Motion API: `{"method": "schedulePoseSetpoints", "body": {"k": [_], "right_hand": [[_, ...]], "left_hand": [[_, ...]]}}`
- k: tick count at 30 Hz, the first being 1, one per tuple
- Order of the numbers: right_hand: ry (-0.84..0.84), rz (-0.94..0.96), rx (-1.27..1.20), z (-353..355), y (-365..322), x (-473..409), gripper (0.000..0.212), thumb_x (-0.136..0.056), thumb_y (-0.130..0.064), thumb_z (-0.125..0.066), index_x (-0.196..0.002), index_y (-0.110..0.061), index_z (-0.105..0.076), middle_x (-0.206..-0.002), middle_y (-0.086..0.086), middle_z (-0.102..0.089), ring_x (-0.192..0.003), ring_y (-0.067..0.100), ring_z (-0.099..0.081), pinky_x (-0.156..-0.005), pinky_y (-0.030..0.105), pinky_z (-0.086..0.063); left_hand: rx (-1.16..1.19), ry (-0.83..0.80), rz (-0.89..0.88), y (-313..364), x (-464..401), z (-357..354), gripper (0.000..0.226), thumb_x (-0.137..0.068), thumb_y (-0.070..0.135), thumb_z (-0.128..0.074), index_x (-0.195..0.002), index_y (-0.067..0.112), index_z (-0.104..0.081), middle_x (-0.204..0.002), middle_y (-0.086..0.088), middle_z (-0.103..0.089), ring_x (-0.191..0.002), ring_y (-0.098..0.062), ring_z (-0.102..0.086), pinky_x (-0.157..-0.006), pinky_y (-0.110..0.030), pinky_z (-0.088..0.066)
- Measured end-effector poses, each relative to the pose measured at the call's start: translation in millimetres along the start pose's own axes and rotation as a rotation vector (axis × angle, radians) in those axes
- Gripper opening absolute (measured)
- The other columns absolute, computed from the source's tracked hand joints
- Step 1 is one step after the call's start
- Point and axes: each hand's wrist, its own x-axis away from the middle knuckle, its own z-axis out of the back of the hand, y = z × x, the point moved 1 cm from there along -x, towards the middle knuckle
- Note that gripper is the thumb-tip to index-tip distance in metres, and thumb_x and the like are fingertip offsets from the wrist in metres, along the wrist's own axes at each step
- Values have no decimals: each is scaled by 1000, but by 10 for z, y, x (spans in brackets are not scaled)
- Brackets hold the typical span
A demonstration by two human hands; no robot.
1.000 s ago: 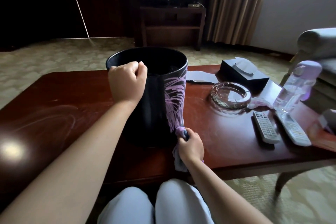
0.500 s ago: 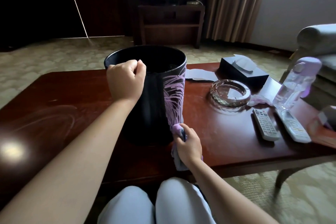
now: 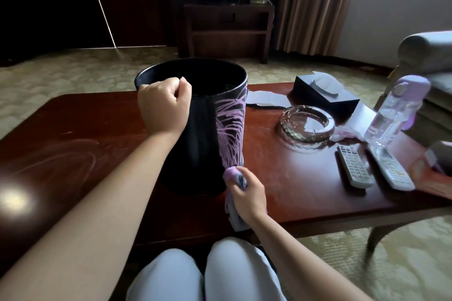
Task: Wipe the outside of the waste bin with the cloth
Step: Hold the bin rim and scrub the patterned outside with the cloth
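Two bare hands work a tall round black waste bin standing on the near middle of a glossy reddish wooden bench. The left hand curls its grip over the bin's near rim, steadying it. The right hand pinches a bunched lilac cloth against the bin's lower right wall, low on a pale purple feathery print, with the cloth's loose tail hanging toward the bench's near edge. The bin's wall looks smooth and slightly tapered, so a hard stroke could likely tip or slide it on the polished top. To its right lie a faceted glass ashtray, two white remote controls and a clear plastic bottle with a lilac cap; a skidding bin could knock them.
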Motion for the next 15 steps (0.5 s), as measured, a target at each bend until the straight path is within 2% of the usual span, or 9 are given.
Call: {"method": "schedulePoseSetpoints", "body": {"k": [2,3,6,8,12,13,15], "right_hand": [[98,-155,-138,-13,12,-76,16,-84,-30,-64,-98,-38,-65,-90,-12,-68,-84,4,-62,-75,23,-47],[125,-152,-154,-28,8,-86,17,-84,-29,-64,-100,-37,-65,-92,-12,-68,-86,3,-62,-76,21,-46],[88,70,-87,-65,-25,-6,25,-82,-15,-69,-104,-27,-68,-88,-7,-63,-81,4,-57,-72,10,-41],[69,142,-61,-74,-8,29,26,-81,-13,-69,-105,-23,-68,-86,-5,-61,-79,6,-56,-71,11,-41],[162,-80,-144,-79,46,-76,20,-84,-23,-65,-102,-32,-66,-95,-8,-66,-89,9,-61,-80,23,-47],[165,-37,-132,-82,33,-70,21,-84,-22,-64,-102,-32,-65,-95,-8,-65,-89,10,-61,-80,23,-46],[106,166,-63,-86,-30,5,23,-81,-21,-64,-102,-29,-65,-91,-8,-62,-84,8,-59,-76,18,-44]], "left_hand": [[8,-7,1,-9,-10,12,43,-85,25,-44,-48,18,-22,-41,11,-16,-40,-20,-24,-54,-29,-22],[10,-8,1,-11,-12,14,43,-85,25,-44,-48,17,-23,-40,11,-17,-40,-20,-24,-54,-29,-23],[10,3,3,-4,2,0,44,-86,25,-44,-48,15,-25,-40,7,-18,-40,-19,-25,-51,-30,-26],[13,17,5,1,12,-7,44,-86,25,-44,-48,15,-25,-41,5,-20,-39,-20,-25,-52,-32,-32],[10,19,-4,3,-10,8,44,-86,25,-44,-48,16,-24,-41,11,-16,-40,-19,-24,-53,-34,-36],[8,21,-10,4,-13,8,44,-86,25,-44,-48,16,-24,-41,11,-16,-40,-18,-23,-53,-34,-36],[9,28,-14,8,-4,-1,44,-86,25,-44,-48,15,-25,-41,11,-16,-40,-18,-23,-52,-34,-35]]}}
